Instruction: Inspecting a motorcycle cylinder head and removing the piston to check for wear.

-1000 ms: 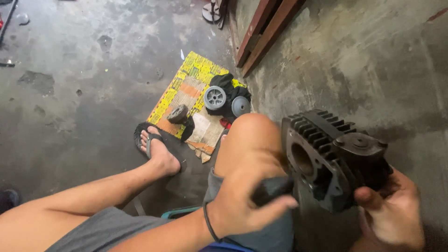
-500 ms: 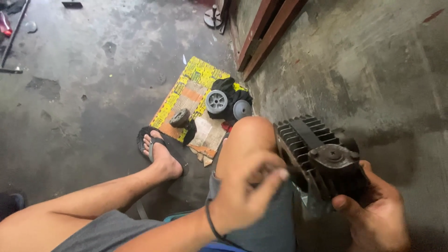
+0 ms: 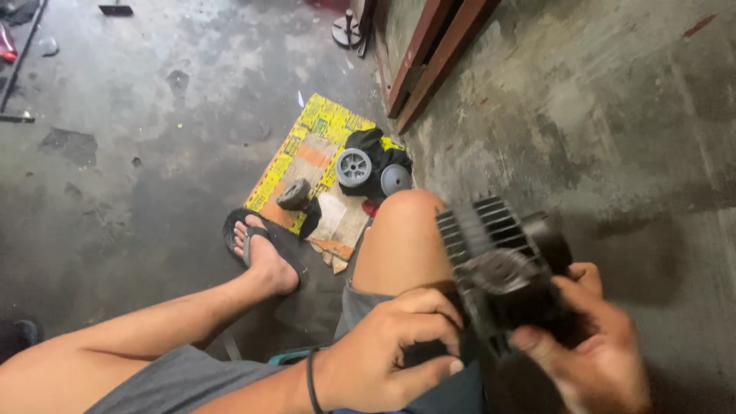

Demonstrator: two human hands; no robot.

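We look down from above at a seated person's bare legs and two hands, low in the frame. At the lower right, a black finned engine part (image 3: 502,268), blurred by motion, is held just right of the raised knee (image 3: 402,230). The right hand (image 3: 594,349) grasps it from the lower right, fingers wrapped over its dark round end. The left hand (image 3: 387,353), at the bottom centre with a thin black band on the wrist, is curled against the part's left side; its fingers are bent around something dark, but we cannot tell exactly what they grip. To the left, the other leg stretches out to a foot in a black sandal (image 3: 264,249) on the stained concrete floor (image 3: 130,176). Just above the sandal, near the middle of the frame, a yellow printed sheet of cardboard (image 3: 318,149) lies flat. On it sit two small grey wheels (image 3: 354,167) against a black cloth (image 3: 376,149), and a dark round piece (image 3: 294,194) near the sheet's lower edge. A reddish wooden frame (image 3: 429,54) runs diagonally at the upper centre, beside a rough concrete wall (image 3: 613,100) filling the upper right.
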